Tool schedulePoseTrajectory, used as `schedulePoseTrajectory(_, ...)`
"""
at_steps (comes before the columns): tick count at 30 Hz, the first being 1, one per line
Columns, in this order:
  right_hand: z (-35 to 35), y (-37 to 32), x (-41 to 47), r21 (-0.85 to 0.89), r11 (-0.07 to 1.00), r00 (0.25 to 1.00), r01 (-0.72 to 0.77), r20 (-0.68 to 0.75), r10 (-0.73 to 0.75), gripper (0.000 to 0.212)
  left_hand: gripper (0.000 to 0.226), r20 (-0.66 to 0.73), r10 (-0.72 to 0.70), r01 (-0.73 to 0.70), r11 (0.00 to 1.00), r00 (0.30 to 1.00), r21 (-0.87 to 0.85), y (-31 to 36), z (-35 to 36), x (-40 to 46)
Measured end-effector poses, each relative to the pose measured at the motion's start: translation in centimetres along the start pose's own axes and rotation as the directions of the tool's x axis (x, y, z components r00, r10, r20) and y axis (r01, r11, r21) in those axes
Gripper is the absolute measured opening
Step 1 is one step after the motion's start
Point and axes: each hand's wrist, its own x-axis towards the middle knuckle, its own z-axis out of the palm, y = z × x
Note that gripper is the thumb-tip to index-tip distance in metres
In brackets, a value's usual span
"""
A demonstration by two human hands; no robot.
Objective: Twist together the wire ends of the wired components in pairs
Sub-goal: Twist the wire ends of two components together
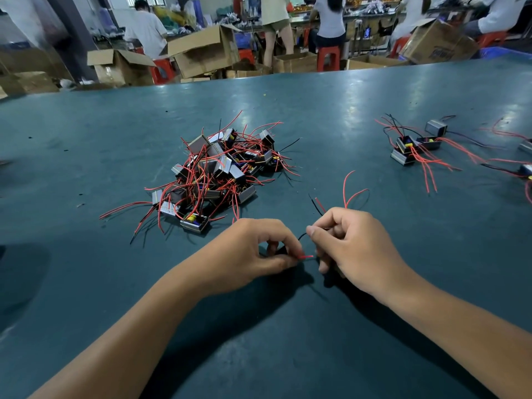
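My left hand point(253, 251) pinches the end of a short red wire point(305, 257) between thumb and fingertips. My right hand point(352, 243) curls around a bundle of wires; a black wire point(300, 237) loops between the two hands. Red wire loops point(349, 191) and a black and red wire end point(316, 205) stick up behind its knuckles. The component they belong to is hidden under my right hand. A heap of small black and silver wired components point(214, 171) with red and black leads lies on the table beyond my left hand.
The dark green table point(86, 168) stretches ahead. A smaller group of wired components point(414, 148) lies at the right, with more at the right edge point(526, 168). Beyond the far edge are cardboard boxes point(201, 50), red stools and several people.
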Motion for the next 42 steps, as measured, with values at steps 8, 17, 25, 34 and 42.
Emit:
schedulePoseTrajectory(8,-0.2,-0.5,0.2,0.290,0.956,0.984,-0.048,0.176,-0.004,0.013,0.007,-0.134,-0.033,0.029,0.999,0.990,-0.038,-0.5,0.7,0.4)
schedulePoseTrajectory(17,-3.3,-0.2,1.7,-0.257,0.925,0.925,0.279,-0.186,-0.331,0.011,0.028,-0.150,-0.092,0.095,0.995,0.984,0.013,-0.5,0.8,0.4)
schedulePoseTrajectory(25,-1.9,0.2,2.0,-0.370,0.879,0.936,0.302,-0.062,-0.347,0.010,0.031,-0.130,-0.104,0.111,0.993,0.986,0.041,-0.6,0.9,0.5)
schedulePoseTrajectory(34,-2.4,0.0,1.1,-0.374,0.860,0.934,0.348,0.057,-0.353,0.014,0.021,-0.216,-0.089,0.114,0.988,0.972,0.106,-1.3,0.8,0.5)
schedulePoseTrajectory(42,-2.0,0.0,0.8,-0.389,0.853,0.929,0.348,0.021,-0.369,0.014,0.021,-0.198,0.025,0.027,0.966,0.980,0.256,-1.0,1.2,0.6)
